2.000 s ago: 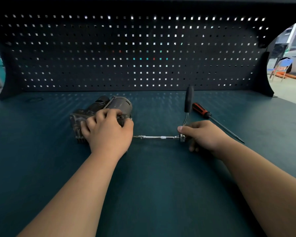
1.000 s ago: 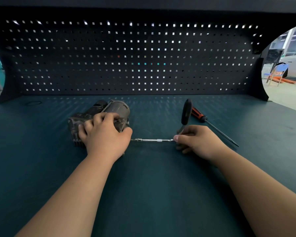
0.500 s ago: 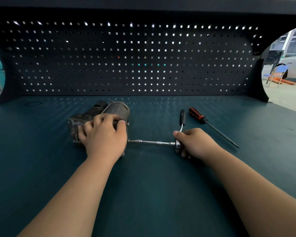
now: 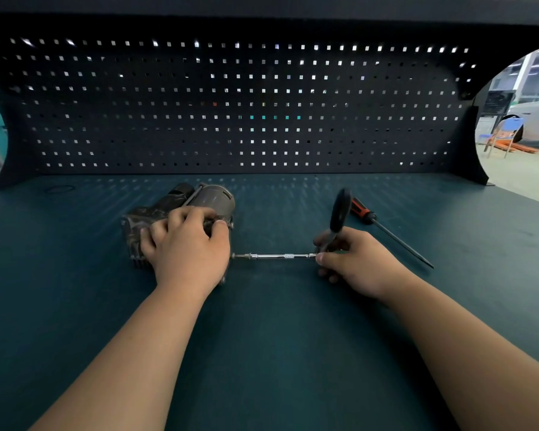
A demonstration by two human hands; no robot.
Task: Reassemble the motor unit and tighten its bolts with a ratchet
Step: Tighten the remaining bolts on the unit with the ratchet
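motor unit (image 4: 213, 199) sat assembled toward the back edge of the surface (image 4: 268, 343), left hand (image 4: 185, 253) fingers curled over it. right hand (image 4: 357, 264) fingers clamped the ratchet (image 4: 339, 211), its extension reaching the unit's side; tightening seemed unfinished.

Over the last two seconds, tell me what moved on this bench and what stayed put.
The ratchet rocked: the right hand swung its handle lower until half a second ago, then back up. It kept its grip at the head end throughout. The extension bar stayed on the motor unit, the left hand stayed clamped over it, and the screwdriver lay untouched.
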